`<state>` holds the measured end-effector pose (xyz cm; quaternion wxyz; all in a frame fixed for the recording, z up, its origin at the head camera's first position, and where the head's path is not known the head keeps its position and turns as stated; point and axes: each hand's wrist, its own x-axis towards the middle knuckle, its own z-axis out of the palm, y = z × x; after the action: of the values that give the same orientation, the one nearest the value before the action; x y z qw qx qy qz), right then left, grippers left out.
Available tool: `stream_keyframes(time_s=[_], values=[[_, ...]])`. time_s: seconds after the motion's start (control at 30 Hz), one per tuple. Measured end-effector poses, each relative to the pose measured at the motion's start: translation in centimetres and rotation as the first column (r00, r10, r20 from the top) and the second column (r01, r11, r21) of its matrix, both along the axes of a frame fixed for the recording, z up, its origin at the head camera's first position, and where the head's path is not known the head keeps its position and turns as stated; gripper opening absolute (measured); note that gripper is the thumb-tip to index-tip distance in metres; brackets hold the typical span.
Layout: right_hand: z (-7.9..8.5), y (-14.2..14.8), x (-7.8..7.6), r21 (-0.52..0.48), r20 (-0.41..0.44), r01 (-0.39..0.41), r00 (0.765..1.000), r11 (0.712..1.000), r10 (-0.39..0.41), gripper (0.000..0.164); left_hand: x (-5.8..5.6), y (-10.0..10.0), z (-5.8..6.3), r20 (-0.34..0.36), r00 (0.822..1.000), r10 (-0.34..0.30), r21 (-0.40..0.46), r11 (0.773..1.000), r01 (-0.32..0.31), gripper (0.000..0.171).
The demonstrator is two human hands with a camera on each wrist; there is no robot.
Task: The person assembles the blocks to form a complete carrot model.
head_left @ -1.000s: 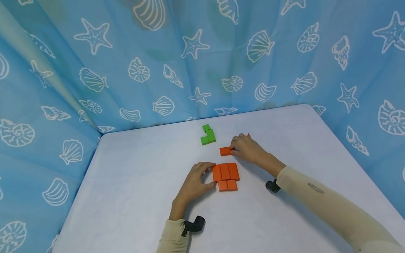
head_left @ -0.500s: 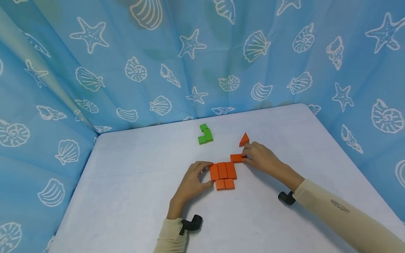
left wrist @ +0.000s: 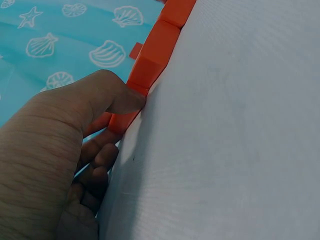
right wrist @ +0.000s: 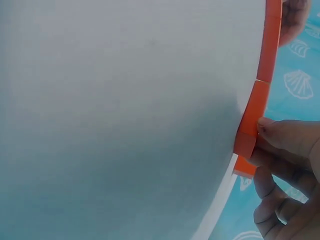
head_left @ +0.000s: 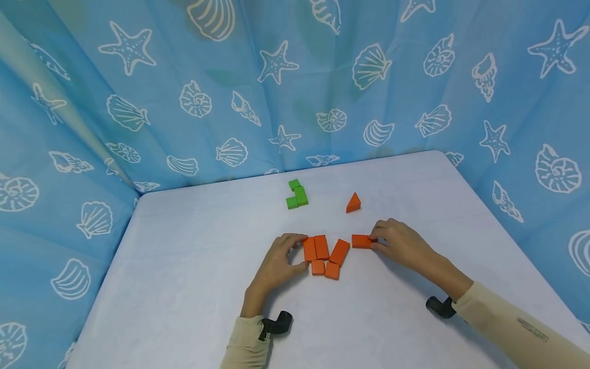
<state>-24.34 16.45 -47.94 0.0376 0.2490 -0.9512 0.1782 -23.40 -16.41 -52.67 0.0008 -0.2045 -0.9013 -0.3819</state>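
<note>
Head view: left hand pinches the leftmost block at its ends; right hand pinches the rightmost block, flat on the table just beside a slanted block. Left wrist: left hand's thumb touches orange. Right wrist: right hand's thumb and finger grip an end.

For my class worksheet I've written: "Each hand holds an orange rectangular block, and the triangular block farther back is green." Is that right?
Not quite: the triangular block farther back is orange, not green, as the head view shows. The rest stands: the left hand and right hand each hold an orange rectangular block.
</note>
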Motion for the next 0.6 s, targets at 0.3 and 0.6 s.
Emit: stream_keyframes(time_s=[0.3, 0.6], values=[[-0.2, 0.1, 0.9, -0.078, 0.041, -0.031, 0.999, 0.996, 0.034, 0.020, -0.1, -0.3, 0.0, -0.010, 1.000, -0.005, -0.008, 1.000, 0.005, 0.058], [-0.2, -1.0, 1.1, -0.098, 0.046, -0.128, 0.990, 0.987, 0.133, 0.018, -0.1, -0.1, 0.0, 0.002, 1.000, -0.015, 0.002, 1.000, 0.015, 0.058]])
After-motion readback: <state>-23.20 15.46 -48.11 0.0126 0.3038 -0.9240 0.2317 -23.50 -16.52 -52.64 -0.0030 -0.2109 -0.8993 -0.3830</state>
